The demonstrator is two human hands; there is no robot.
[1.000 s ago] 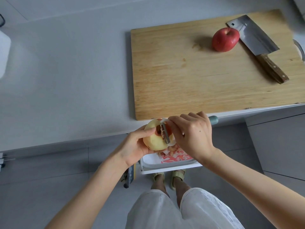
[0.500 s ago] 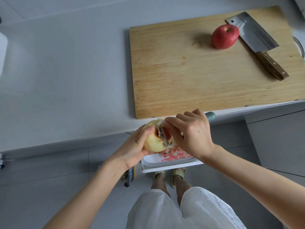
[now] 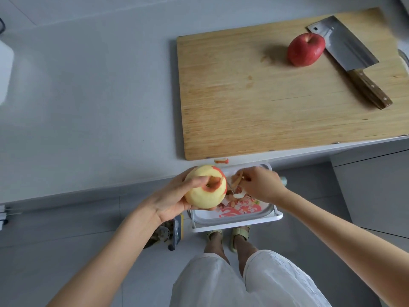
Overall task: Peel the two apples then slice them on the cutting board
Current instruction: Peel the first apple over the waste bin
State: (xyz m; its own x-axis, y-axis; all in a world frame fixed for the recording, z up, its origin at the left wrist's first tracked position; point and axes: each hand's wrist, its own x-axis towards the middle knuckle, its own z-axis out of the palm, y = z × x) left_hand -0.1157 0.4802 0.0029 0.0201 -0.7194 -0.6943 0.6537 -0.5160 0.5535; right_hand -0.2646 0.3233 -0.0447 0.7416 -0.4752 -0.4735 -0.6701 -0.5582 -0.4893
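L hand (image 3: 170,200) cups round, mostly-peeled pale apple (image 3: 204,191) past counter edge (image 3: 88,191), R hand (image 3: 261,185) curled on peeler (image 3: 283,180); glossy red apple (image 3: 306,49) just beside steel cleaver (image 3: 345,52) on wood board (image 3: 254,107), near half free.

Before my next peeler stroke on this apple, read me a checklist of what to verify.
1. Grip of left hand on held apple: ok, fingers wrap it.
2. Is the held apple fully peeled: not ok, red skin remains round the stem pit and one edge.
3. Is the peeler in right hand free of peel: not ok, a strip hangs there.
4. Hands over the bin: ok.
5. No peel on the counter: not ok, a scrap lies by the board.
6. Is the red apple peeled: not ok, whole beside the cleaver.
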